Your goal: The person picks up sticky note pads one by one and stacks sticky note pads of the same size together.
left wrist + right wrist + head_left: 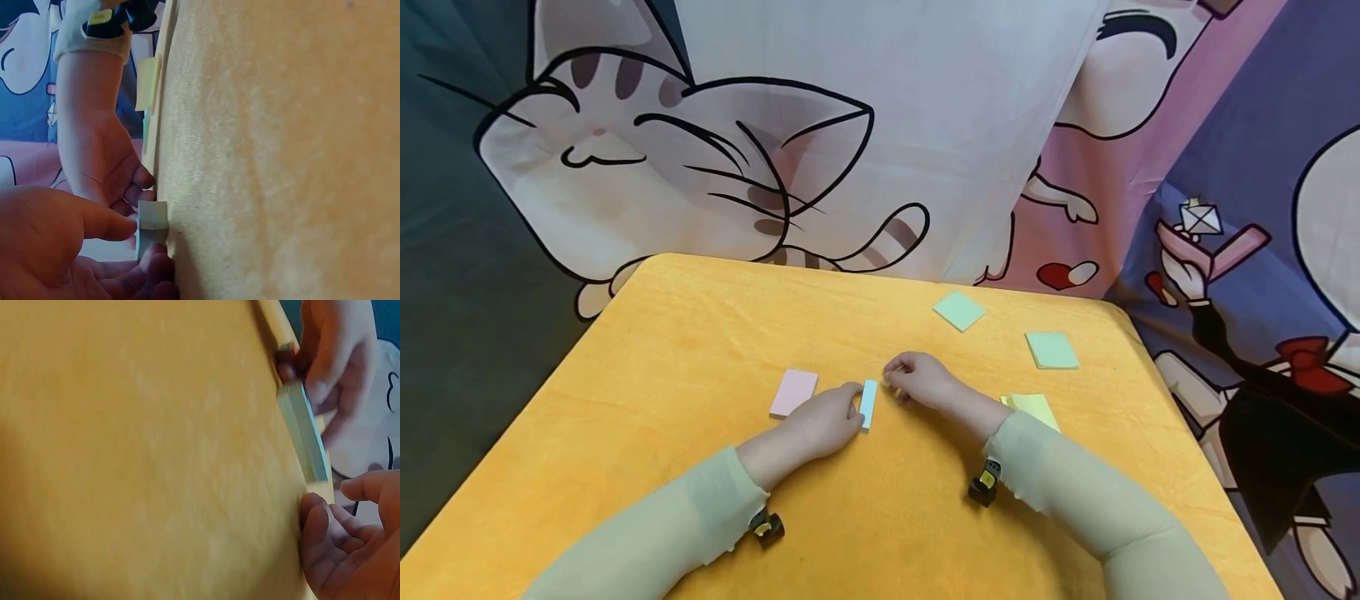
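Observation:
A narrow light-blue sticky note pad (868, 405) is in the middle of the yellow table. My left hand (824, 421) holds it from its left side, thumb and fingers at its edge; the left wrist view shows the pad (153, 224) between thumb and fingers. Just right of the pad, my right hand (922, 380) hovers with loosely bent fingers and nothing in them. In the right wrist view, a small gap separates the right hand (356, 540) from the blue pad (304, 431). A pink sticky note pad (792, 392) lies beside the left hand, partly behind it.
Two green sticky note pads, one at the back (958, 310) and one at the right (1052, 350), lie on the table (880, 525). Yellow sticky notes (1034, 408) are partly hidden by the right forearm. A cartoon-printed cloth (970, 125) hangs behind the table.

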Available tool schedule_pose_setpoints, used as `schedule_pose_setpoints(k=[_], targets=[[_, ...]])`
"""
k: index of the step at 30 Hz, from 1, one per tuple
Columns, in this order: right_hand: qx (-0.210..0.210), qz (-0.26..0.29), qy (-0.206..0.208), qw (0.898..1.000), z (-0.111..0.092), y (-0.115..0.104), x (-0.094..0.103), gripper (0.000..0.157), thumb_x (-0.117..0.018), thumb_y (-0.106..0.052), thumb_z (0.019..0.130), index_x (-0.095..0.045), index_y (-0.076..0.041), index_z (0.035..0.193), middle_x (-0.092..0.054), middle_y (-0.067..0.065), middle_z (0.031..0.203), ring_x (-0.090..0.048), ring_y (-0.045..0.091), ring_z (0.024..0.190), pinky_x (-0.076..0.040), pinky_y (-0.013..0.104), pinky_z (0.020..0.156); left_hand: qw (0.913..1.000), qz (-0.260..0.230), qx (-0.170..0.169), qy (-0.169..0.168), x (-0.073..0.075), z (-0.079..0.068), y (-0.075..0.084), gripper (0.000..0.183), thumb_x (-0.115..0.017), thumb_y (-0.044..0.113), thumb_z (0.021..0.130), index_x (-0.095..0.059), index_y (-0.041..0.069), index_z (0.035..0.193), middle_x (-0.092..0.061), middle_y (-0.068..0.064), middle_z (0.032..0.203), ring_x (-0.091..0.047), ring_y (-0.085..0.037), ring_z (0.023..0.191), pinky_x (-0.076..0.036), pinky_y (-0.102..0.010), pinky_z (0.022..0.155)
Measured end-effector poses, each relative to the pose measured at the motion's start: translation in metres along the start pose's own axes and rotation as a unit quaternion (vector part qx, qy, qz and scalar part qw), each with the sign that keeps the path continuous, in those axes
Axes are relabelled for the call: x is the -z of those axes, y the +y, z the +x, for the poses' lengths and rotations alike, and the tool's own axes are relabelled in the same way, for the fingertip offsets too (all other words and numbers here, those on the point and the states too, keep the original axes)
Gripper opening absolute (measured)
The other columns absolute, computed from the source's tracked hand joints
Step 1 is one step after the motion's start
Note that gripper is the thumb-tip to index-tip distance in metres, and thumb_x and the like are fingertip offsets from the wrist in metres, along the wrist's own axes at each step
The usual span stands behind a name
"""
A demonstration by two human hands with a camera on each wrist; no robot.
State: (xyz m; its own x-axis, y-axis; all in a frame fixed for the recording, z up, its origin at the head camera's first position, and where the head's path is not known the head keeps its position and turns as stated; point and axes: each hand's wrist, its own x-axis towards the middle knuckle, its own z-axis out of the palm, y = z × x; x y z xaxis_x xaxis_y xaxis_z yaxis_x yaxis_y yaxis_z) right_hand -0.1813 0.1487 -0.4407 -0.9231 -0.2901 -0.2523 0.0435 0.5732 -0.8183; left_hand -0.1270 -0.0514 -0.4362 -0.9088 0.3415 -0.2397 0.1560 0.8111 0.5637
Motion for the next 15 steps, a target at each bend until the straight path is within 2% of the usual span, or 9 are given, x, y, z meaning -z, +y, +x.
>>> schedule_pose_setpoints(k=[4,7,12,15], targets=[[0.02,-0.07,0.043,0.996,0.01,0.005,0.016,0.02,-0.06,-0.02,0.099,-0.066,-0.006,0.111,-0.067,0.007,0.087,-0.062,0.018,0.066,-0.05,0.031,0.062,0.9996,0.021,-0.007,0.018,0.004,-0.005,0.001,0.048,-0.058,0.026,0.098,-0.052,0.008,0.142,-0.056,0.007,0.08,-0.051,-0.011,0.067,-0.04,-0.029,0.061],[0.02,-0.112,0.078,0.99,0.018,0.008,0.031,0.022,-0.06,-0.023,0.099,-0.065,-0.007,0.114,-0.067,0.007,0.092,-0.062,0.018,0.073,-0.05,0.034,0.069,0.9978,0.044,-0.024,0.042,0.009,-0.011,0.002,0.045,-0.061,0.03,0.097,-0.057,0.012,0.138,-0.057,0.007,0.085,-0.053,-0.01,0.073,-0.043,-0.031,0.067],[0.009,-0.188,0.129,0.974,0.03,0.015,0.06,0.025,-0.058,-0.026,0.099,-0.064,-0.008,0.117,-0.067,0.01,0.103,-0.06,0.023,0.088,-0.048,0.04,0.081,0.99,0.092,-0.077,0.075,0.018,-0.021,0.002,0.044,-0.061,0.04,0.097,-0.06,0.019,0.136,-0.066,0.002,0.114,-0.063,-0.017,0.102,-0.05,-0.038,0.086],[-0.003,-0.231,0.145,0.962,0.036,0.019,0.076,0.028,-0.055,-0.027,0.1,-0.063,-0.008,0.119,-0.066,0.012,0.106,-0.061,0.027,0.091,-0.047,0.044,0.084,0.9785,0.14,-0.122,0.091,0.023,-0.027,-0.001,0.049,-0.059,0.046,0.097,-0.058,0.019,0.139,-0.062,-0.002,0.131,-0.058,-0.023,0.121,-0.045,-0.043,0.098]])
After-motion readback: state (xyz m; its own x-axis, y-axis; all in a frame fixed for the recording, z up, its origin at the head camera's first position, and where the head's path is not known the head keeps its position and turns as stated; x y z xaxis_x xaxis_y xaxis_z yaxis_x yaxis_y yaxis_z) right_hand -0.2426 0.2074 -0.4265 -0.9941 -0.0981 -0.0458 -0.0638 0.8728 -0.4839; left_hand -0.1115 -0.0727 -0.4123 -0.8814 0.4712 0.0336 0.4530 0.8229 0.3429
